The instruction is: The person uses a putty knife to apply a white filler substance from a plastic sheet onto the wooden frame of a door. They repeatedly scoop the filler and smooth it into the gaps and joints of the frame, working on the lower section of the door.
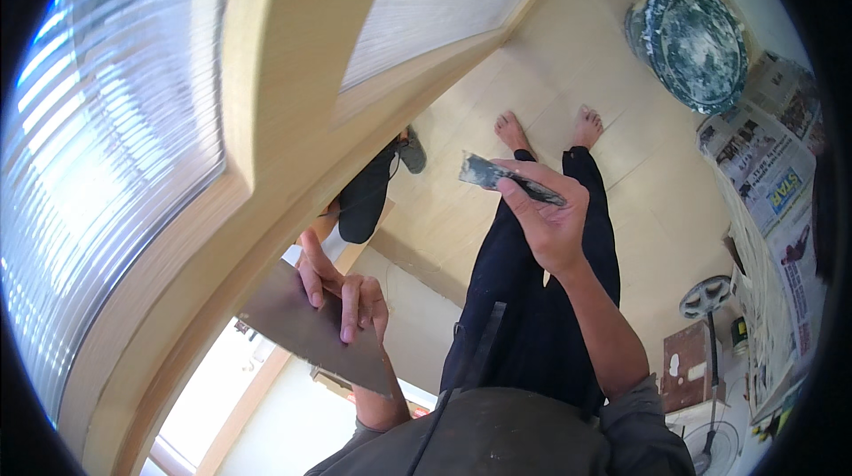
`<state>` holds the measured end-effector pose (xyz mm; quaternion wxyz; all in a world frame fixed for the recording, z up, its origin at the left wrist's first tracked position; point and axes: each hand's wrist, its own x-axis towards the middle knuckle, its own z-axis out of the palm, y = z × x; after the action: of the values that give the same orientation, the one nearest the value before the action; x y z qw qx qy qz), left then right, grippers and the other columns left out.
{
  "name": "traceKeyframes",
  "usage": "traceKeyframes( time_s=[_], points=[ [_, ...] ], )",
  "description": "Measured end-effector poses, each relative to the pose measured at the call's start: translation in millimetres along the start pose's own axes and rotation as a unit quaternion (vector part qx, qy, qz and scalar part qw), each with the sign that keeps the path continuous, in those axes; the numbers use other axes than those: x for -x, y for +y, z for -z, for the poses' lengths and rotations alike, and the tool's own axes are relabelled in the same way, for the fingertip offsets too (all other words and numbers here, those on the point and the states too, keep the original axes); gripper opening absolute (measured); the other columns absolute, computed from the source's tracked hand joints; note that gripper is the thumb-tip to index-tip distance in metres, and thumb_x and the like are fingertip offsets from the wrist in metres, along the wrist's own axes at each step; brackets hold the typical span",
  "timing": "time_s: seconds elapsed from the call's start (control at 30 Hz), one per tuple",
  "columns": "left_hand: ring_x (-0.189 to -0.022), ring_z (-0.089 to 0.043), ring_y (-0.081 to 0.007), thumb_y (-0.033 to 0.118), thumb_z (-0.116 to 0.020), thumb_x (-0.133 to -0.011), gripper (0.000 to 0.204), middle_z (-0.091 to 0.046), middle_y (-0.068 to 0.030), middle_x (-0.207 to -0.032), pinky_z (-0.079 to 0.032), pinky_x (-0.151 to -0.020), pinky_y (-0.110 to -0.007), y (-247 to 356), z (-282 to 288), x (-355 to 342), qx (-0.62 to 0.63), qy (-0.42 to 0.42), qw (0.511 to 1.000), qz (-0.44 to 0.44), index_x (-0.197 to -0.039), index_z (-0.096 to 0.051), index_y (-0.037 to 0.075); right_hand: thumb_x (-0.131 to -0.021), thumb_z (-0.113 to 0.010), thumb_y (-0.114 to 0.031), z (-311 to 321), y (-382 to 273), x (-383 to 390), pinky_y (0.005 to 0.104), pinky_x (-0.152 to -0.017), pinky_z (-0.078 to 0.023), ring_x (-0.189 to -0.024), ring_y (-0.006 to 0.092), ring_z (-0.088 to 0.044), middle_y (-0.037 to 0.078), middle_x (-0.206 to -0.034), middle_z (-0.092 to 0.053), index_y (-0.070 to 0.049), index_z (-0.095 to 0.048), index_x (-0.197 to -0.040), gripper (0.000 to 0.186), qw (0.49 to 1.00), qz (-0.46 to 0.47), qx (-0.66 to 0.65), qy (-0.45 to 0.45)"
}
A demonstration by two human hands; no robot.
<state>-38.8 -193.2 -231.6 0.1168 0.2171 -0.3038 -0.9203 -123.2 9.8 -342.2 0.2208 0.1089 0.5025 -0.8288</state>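
Note:
My right hand [552,217] is closed round a short, dark putty knife [482,173], its blade smeared with pale filler and pointing left. It is held up in front of my legs. In my left hand [353,297] is a thin, flat grey-brown sheet [306,321] with a straight edge, possibly sandpaper; my fingers lie over its face and the underside is hidden. The sheet is close beside the pale wooden frame [257,148] on my left; I cannot tell whether they touch.
Ribbed glass [133,165] fills the frame. Behind it show another person's dark trouser leg [366,196] and shoe [412,150]. A green bucket lid [697,48] caked in white stands far right. Newspapers [768,165] line the right wall, near a brown board [688,365] and a round-headed pole [707,297].

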Motion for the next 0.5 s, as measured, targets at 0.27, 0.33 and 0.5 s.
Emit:
traceKeyframes(
  time_s=[0.27, 0.33, 0.5],
  points=[
    [-0.043, -0.057, -0.0136, 0.036, -0.024, -0.104, 0.036, -0.035, -0.0162, -0.149, -0.037, -0.035, -0.021, -3, 38, 12, -0.015, 0.083, 0.996, 0.039, -0.079, -0.033, 0.012, -0.089, -0.063, 0.002, 44, 21, 14, 0.0261, -0.083, -0.052, -0.090, 0.0157, -0.065, 0.013, -0.100, -0.067, 0.010, -0.063, -0.107, 0.020, 0.997, -0.033, -0.033, 0.068],
    [-0.043, -0.057, -0.0132, 0.036, -0.030, -0.103, 0.034, -0.035, -0.0180, -0.149, -0.038, -0.035, -0.021, -6, 46, 10, -0.034, 0.063, 0.996, 0.057, -0.079, -0.034, 0.012, -0.089, -0.063, 0.001, 51, 24, 15, 0.0257, -0.081, -0.052, -0.089, 0.0152, -0.064, 0.013, -0.099, -0.067, 0.009, -0.064, -0.106, 0.019, 0.993, -0.043, -0.055, 0.093],
    [-0.044, -0.058, -0.0107, 0.033, -0.044, -0.100, 0.030, -0.033, -0.0194, -0.150, -0.039, -0.035, -0.020, -18, 52, 7, -0.057, 0.070, 0.993, 0.071, -0.081, -0.036, 0.012, -0.086, -0.065, 0.004, 64, 22, 17, 0.0262, -0.081, -0.052, -0.089, 0.0141, -0.064, 0.010, -0.095, -0.067, 0.008, -0.064, -0.102, 0.017, 0.991, -0.026, -0.042, 0.122]
  ],
)
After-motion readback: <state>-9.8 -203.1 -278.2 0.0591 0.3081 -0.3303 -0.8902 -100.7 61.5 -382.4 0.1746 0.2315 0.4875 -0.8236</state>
